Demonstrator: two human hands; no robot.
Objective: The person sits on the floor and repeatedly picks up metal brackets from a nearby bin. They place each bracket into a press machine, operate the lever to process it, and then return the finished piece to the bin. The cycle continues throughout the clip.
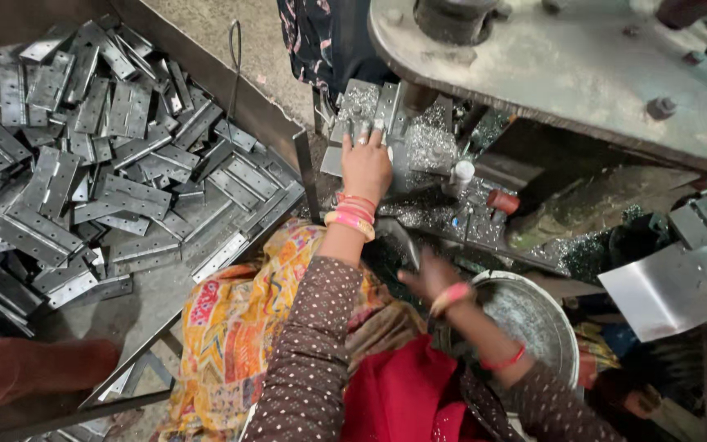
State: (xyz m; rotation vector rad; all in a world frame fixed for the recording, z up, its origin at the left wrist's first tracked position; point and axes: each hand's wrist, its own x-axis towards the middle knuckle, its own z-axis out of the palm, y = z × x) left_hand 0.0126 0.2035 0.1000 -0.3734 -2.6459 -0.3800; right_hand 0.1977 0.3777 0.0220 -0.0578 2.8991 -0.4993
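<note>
Left hand (366,164) lies flat, fingers spread — pressing down on a grey flat steel hinge plate (359,106) seated on the grey press bed (427,176), not gripping it. The plate sits under the big round grey machine head (583,61), swarf glittering around it. Looks stiff, thin, fairly light; edges likely sharp, surface maybe oily — best taken by its long edges. Right hand (429,277), nearer than the press bed and just above the round metal pan (533,315), is motion-blurred; cannot tell its grip. Left of the press bed, a metal tray (276,115) heaped with matching hinge plates (83,164).
</note>
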